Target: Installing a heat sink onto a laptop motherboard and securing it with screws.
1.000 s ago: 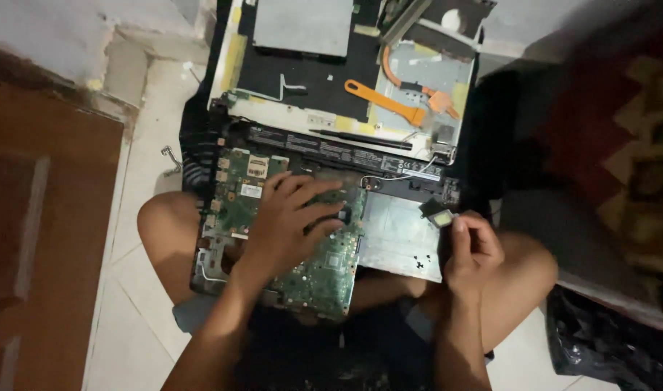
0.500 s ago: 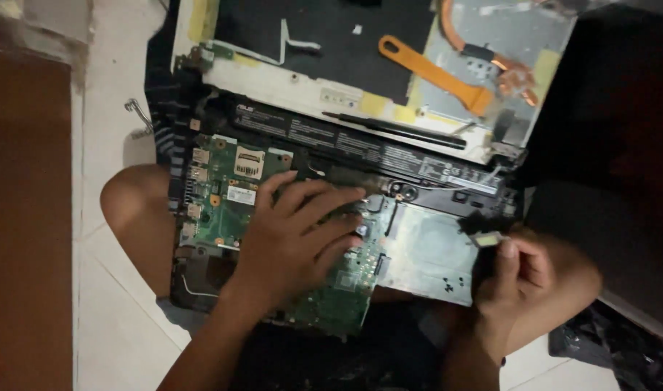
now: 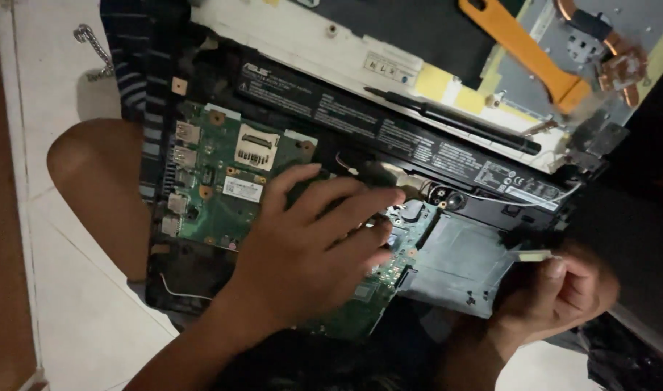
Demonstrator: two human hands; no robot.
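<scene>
The left hand (image 3: 310, 250) lies flat, fingers spread, on the green laptop circuit board (image 3: 223, 181); the right hand (image 3: 556, 293), at the silver metal drive tray's (image 3: 458, 264) right edge, pinches a small pale tab (image 3: 533, 255).

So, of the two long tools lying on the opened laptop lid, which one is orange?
The flat orange plastic pry tool at the upper right, lying diagonally on the grey metal panel. The other, a thin black rod-like tool, lies along the lid's white edge.

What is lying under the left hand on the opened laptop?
The left hand rests flat on the green circuit board. Ports and a metal slot show beside it; the board parts under the palm are covered.
</scene>
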